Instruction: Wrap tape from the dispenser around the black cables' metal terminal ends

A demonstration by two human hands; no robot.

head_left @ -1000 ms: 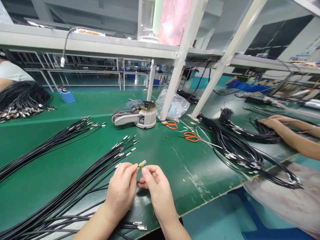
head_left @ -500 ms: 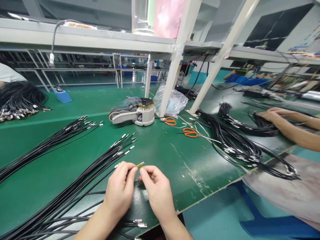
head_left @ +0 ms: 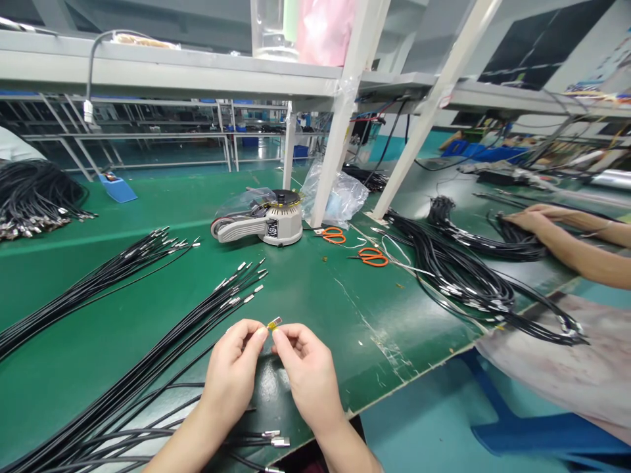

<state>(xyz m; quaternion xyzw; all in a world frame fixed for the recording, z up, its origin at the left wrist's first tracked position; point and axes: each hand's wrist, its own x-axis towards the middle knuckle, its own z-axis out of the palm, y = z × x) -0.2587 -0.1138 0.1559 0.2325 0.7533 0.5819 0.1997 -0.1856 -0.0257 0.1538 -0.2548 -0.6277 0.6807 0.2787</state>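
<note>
My left hand [head_left: 231, 369] pinches a cable just behind its small metal connector [head_left: 277, 320], which points up and to the right. Yellow tape [head_left: 271, 326] sits at the base of that connector. The thumb and forefinger of my right hand [head_left: 309, 376] are closed at the tape, right beside my left fingertips. Most of the held cable is hidden by my hands. To the left lies a bundle of black cables [head_left: 187, 320] with metal tips, and more cables [head_left: 152, 433] run beneath my left forearm.
A tape dispenser [head_left: 280, 226] stands behind my hands, with two orange-handled scissors [head_left: 373, 257] to its right. Cable bundles lie at left [head_left: 108, 270] and right [head_left: 458, 276]. Another person's hands [head_left: 535, 220] handle cables at far right. Shelf posts [head_left: 335, 151] rise from the bench.
The connector has turned between my fingertips and shows its broader side, with the yellow tape closer against it. Both hands stay almost in place; the view has shifted slightly.
</note>
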